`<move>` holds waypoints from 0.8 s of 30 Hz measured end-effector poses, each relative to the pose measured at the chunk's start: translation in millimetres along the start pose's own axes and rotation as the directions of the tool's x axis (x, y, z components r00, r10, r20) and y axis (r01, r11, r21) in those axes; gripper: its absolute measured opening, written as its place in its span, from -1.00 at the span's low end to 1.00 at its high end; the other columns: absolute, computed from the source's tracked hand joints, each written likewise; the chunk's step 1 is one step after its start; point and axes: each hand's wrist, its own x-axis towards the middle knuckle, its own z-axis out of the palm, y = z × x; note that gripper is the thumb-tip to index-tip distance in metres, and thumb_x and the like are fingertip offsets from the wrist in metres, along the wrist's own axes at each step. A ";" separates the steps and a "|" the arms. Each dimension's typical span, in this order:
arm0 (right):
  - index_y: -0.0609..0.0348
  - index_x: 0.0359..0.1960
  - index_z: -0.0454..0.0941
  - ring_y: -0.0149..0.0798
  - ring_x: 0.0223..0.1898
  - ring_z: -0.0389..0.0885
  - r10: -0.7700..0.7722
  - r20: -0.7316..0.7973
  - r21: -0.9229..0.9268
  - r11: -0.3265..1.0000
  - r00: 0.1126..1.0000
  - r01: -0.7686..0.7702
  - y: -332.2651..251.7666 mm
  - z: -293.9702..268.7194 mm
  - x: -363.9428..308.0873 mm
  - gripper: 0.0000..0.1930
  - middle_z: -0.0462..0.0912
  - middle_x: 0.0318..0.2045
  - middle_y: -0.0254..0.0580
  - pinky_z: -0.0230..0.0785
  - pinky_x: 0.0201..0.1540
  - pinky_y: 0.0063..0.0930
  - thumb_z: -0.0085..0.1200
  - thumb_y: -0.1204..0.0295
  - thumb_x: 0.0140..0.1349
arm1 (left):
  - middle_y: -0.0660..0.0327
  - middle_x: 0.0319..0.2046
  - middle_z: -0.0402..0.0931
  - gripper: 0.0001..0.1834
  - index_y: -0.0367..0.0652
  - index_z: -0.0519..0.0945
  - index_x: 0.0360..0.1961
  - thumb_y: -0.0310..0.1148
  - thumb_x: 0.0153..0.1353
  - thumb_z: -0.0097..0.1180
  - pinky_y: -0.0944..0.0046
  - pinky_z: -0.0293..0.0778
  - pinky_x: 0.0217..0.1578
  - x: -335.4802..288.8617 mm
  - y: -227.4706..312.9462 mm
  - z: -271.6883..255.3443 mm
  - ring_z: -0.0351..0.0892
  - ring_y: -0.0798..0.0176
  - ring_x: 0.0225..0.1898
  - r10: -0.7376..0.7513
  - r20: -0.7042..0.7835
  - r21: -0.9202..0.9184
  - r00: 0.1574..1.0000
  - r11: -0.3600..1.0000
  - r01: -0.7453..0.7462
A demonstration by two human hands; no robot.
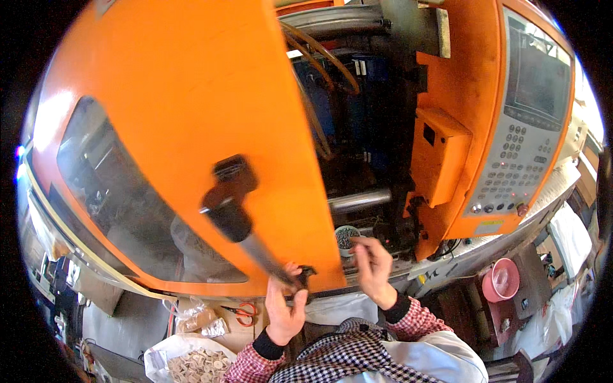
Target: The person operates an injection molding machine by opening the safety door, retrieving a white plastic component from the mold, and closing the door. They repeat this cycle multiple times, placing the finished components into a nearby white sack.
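Observation:
My left hand [284, 314] is at the lower end of the door handle [255, 252], a grey bar with black ends on the orange door. Its thumb and fingers are closed around something small and dark, and I cannot tell whether that is a loose piece or part of the handle. To the right, my right hand [375, 271] is raised beside a small white cup [345, 237] of grey-green bits, at the edge of the machine opening. Its thumb and forefinger are drawn together; anything between them is too small to make out.
The orange sliding door [191, 96] fills the left, and a control panel [520, 153] stands right. Below left are a white bag [156, 359] of beige pieces and red-handled scissors [246, 313]. A pink bucket [501, 281] is at lower right.

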 end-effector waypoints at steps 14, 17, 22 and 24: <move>0.26 -0.24 0.46 -0.56 -0.55 0.35 -0.030 0.087 0.178 0.984 0.996 0.014 109.9 134.4 148.8 -0.85 0.46 -0.56 -0.39 0.21 -0.51 -0.64 -0.11 0.44 0.29 | 0.09 -0.20 0.43 -0.72 -0.38 0.33 -0.06 -0.40 0.29 -0.06 0.34 0.33 -0.20 -0.2 -24.1 -31.5 0.40 0.28 -0.23 -0.386 -0.669 -0.067 0.635 0.883 0.465; 0.25 -0.32 0.45 -0.56 -0.56 0.28 -0.015 -0.013 0.196 0.980 1.000 0.017 135.1 158.1 180.9 -0.85 0.40 -0.60 -0.42 0.14 -0.51 -0.63 -0.12 0.43 0.30 | 0.08 -0.17 0.44 -0.68 -0.40 0.35 -0.04 -0.39 0.27 -0.02 0.33 0.33 -0.18 -3.4 -39.2 -41.7 0.40 0.27 -0.22 -0.263 -0.711 0.085 0.652 0.889 0.450; 0.32 -0.31 0.48 -0.09 -0.41 0.50 0.002 -0.083 0.076 0.997 0.997 0.004 146.8 178.3 218.6 -0.80 0.55 -0.46 -0.02 0.30 -0.34 -0.26 -0.08 0.40 0.24 | 0.14 -0.27 0.43 -0.69 -0.38 0.35 -0.05 -0.44 0.23 0.01 0.35 0.32 -0.23 1.9 -43.1 -49.1 0.36 0.30 -0.29 -0.219 -0.784 0.092 0.582 0.885 0.457; 0.31 -0.38 0.46 -0.23 -0.43 0.42 0.147 -0.137 0.456 0.887 0.980 -0.070 173.8 198.7 241.6 -0.80 0.52 -0.45 -0.13 0.27 -0.35 -0.35 -0.08 0.38 0.21 | 0.20 -0.35 0.40 -0.77 -0.34 0.37 -0.13 -0.46 0.22 0.02 0.38 0.30 -0.29 -5.1 -52.2 -54.5 0.32 0.34 -0.35 -0.256 -0.778 0.076 0.574 0.868 0.490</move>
